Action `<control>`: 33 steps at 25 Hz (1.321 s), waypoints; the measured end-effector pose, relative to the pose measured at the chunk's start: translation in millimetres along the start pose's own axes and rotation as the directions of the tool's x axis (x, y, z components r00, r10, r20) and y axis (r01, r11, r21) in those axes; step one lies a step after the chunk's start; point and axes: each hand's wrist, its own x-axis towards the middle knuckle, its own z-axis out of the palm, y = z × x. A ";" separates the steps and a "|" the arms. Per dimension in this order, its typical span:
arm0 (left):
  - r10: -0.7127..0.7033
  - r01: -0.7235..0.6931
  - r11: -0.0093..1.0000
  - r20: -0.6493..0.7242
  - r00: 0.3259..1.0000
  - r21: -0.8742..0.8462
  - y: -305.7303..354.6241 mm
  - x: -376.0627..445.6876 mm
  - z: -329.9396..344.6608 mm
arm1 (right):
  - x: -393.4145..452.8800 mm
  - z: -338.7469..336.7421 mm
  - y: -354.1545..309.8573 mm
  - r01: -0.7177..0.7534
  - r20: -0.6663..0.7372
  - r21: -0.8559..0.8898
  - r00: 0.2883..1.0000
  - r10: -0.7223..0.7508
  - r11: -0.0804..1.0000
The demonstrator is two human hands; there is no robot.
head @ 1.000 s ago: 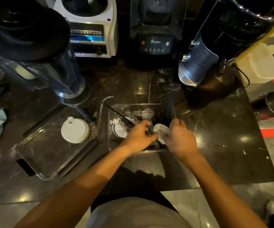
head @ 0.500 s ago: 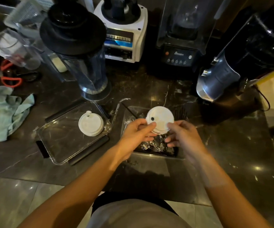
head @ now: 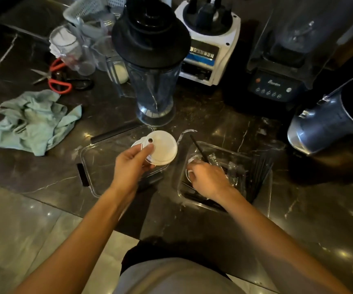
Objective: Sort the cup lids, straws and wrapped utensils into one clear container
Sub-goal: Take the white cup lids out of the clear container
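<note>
My left hand holds a white cup lid over the right end of the flat clear container. Another white lid lies in that container, mostly hidden behind the held one. My right hand reaches down into the deeper clear container on the right, fingers curled on a white lid at its left end; whether it grips the lid is unclear. That container also holds black straws and clear-wrapped utensils.
A blender jar with a black lid stands just behind the containers. Behind it are a white machine and a black blender. A steel pitcher lies at right. A green cloth and red scissors are at left.
My left hand has carried the white lid left, from above the right container to over the flat container. My right hand let go of it and dropped back into the right container.
</note>
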 end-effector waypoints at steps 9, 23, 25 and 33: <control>-0.014 0.016 0.998 0.033 0.999 -0.052 -10.9 13.0 8.2 | -2.7 -8.0 27.5 -0.330 0.017 0.051 0.944 0.329 0.943; -0.037 0.029 0.997 0.104 0.994 0.078 -11.4 18.8 18.8 | 7.5 -1.3 27.6 -0.316 0.152 -0.184 0.926 0.345 0.931; -0.038 0.030 0.996 0.097 0.995 0.090 -12.2 17.5 16.9 | 9.5 -2.7 24.7 -0.258 0.125 -0.233 0.948 0.292 0.938; -0.058 0.053 0.996 0.073 0.996 0.070 -13.9 11.7 8.2 | 6.8 -4.0 23.2 -0.137 0.091 -0.246 0.982 0.164 0.960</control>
